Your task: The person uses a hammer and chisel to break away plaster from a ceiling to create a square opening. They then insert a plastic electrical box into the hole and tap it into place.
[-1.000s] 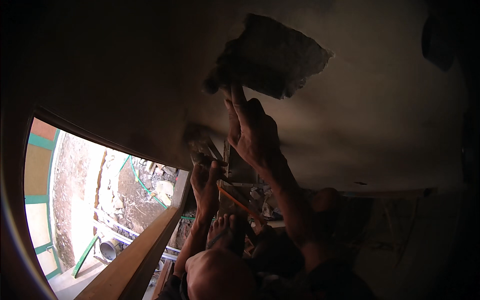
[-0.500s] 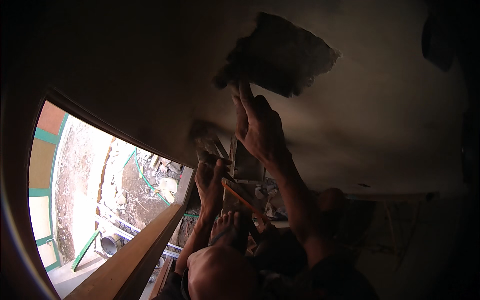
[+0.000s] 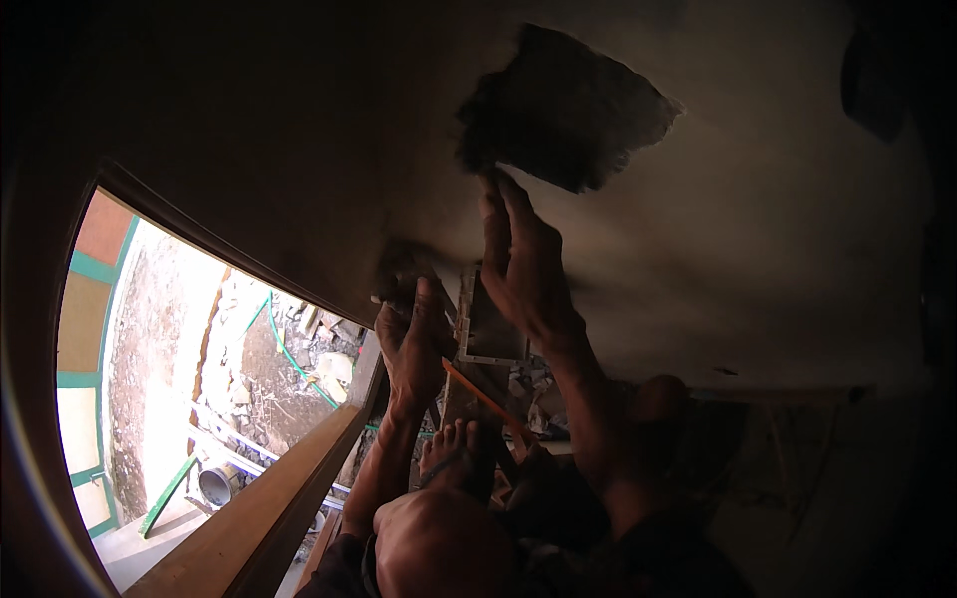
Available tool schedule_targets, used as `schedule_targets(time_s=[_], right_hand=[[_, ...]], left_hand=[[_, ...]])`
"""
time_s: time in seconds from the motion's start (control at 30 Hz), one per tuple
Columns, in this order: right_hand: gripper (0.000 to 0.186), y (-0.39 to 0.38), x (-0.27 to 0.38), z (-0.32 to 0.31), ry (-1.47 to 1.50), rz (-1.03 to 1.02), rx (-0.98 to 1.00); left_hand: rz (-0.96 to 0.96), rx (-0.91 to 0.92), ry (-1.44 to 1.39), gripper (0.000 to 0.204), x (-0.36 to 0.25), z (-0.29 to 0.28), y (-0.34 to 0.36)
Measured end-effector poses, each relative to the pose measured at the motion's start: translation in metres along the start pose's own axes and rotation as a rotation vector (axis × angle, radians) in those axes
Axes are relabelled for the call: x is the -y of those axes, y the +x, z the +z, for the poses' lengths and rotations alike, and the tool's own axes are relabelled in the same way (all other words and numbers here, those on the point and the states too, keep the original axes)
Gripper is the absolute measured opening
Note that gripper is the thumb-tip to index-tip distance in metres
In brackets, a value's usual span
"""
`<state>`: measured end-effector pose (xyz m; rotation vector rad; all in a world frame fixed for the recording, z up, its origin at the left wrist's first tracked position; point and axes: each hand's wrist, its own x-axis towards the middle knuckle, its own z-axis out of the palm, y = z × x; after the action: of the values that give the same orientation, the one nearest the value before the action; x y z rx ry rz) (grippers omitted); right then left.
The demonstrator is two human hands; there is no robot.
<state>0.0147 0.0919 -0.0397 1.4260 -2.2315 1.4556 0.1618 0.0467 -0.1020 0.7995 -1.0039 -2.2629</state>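
I'm peering into deep gloom here, a dim, pale wall (image 3: 768, 249) spreading across the right, while daylight blazes through an opening (image 3: 164, 389) at lower left, a timber beam (image 3: 264, 496) slanting past it. Out there I've got rubble (image 3: 324, 334), a curving green hose (image 3: 283, 359) and coloured panels (image 3: 84, 324) banded in green.

I've got a wooden beam (image 3: 264, 503) on my feed; beyond it, green hose (image 3: 285, 363) across rubble (image 3: 324, 344). Just left of it, grey pipe (image 3: 216, 486), open-ended; farthest left of it, green-trimmed panels (image 3: 88, 329).
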Motion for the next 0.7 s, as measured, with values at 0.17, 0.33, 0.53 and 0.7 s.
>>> schedule_targets(time_s=[0.17, 0.33, 0.53, 0.7], right_hand=[[0.021, -0.054, 0.057, 0.007, -0.088, 0.044, 0.223], [0.020, -0.053, 0.043, 0.003, -0.110, 0.235, 0.441], [0.045, 0.045, -0.030, -0.011, -0.805, 0.026, -0.084], [0.049, 0.070, -0.019, 0.023, -0.347, 0.009, -0.071]], left_hand=[[0.161, -0.108, -0.073, 0.019, -0.023, 0.024, 0.006], [0.186, -0.187, -0.005, 0.011, -0.016, -0.001, 0.001], [0.159, -0.294, 0.037, 0.012, -0.002, 0.005, -0.006], [0.197, -0.363, 0.112, 0.016, -0.013, -0.005, -0.027]])
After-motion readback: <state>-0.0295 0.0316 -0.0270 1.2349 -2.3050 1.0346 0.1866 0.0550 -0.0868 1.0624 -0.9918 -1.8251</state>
